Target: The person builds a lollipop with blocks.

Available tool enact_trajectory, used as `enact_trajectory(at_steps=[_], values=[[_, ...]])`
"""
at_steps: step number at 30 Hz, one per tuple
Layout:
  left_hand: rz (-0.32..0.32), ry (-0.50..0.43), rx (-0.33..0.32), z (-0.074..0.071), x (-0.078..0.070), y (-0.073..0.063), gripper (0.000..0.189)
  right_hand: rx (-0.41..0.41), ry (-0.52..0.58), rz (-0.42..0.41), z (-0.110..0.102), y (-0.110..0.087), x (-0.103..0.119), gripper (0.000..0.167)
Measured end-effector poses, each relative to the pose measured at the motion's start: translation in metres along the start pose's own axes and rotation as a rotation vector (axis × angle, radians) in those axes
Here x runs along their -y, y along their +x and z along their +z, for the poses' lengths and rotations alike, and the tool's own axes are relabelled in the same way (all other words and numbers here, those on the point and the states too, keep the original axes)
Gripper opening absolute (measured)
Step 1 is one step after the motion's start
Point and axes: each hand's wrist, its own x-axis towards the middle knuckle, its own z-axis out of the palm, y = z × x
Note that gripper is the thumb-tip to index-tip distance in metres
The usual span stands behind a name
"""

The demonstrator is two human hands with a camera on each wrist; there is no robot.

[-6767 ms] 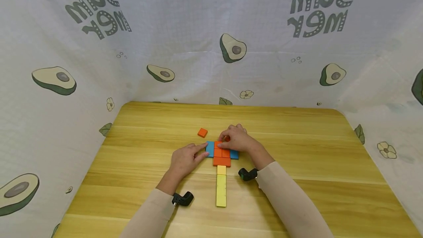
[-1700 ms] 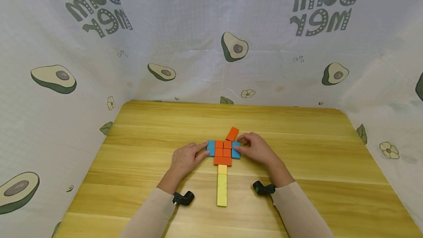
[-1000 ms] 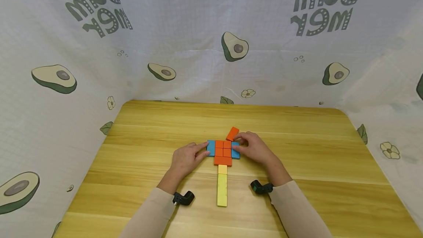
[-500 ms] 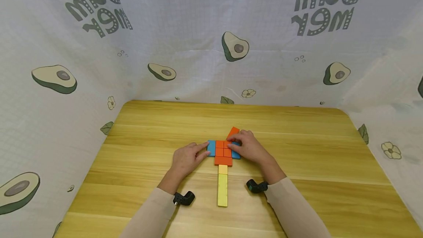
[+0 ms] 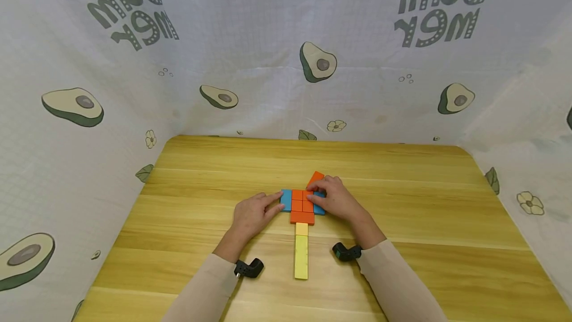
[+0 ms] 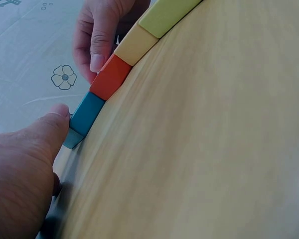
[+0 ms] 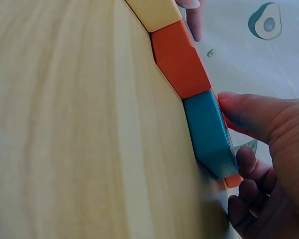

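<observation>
Several flat blocks lie together on the table. My left hand [image 5: 252, 217] rests its straight index finger and thumb against the outer edge of the left blue block [image 5: 287, 201]; its thumb also shows at the blue block [image 6: 87, 113] in the left wrist view. Beside that block sit small orange square blocks [image 5: 297, 205] in two rows. My right hand [image 5: 337, 200] pinches the back right orange square with thumb and index finger, partly covering it. Under this hand the right blue block [image 5: 319, 209] is half hidden. A slanted orange rectangular block [image 5: 316, 178] lies just behind.
In front of the squares lies another orange rectangular block [image 5: 302, 217], then a yellow square block [image 5: 302, 229] and a long light-yellow block [image 5: 301, 257] in line. A wooden table [image 5: 178, 242] bears everything, with a printed cloth [image 5: 268, 63] around it.
The loose orange square at the back left has left its spot. My right hand has shifted from the right blue block leftward onto the back right orange square. The left hand keeps its place.
</observation>
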Motion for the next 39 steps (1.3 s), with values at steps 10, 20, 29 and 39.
enact_trajectory(at_steps=[10,20,29,39], values=[[0.009,-0.010,-0.017,0.001,0.001,0.000,0.044,-0.026,0.073,0.003,-0.001,0.001,-0.005,0.019],[0.005,-0.003,0.001,0.000,0.000,0.000,0.044,-0.053,0.041,0.031,-0.026,0.016,-0.018,0.028],[0.005,-0.004,0.004,-0.001,-0.001,0.000,0.045,0.107,-0.080,-0.008,-0.038,0.030,-0.026,0.042],[0.002,-0.006,0.013,-0.002,-0.001,0.000,0.045,0.128,-0.108,0.025,-0.041,0.032,-0.025,0.037]])
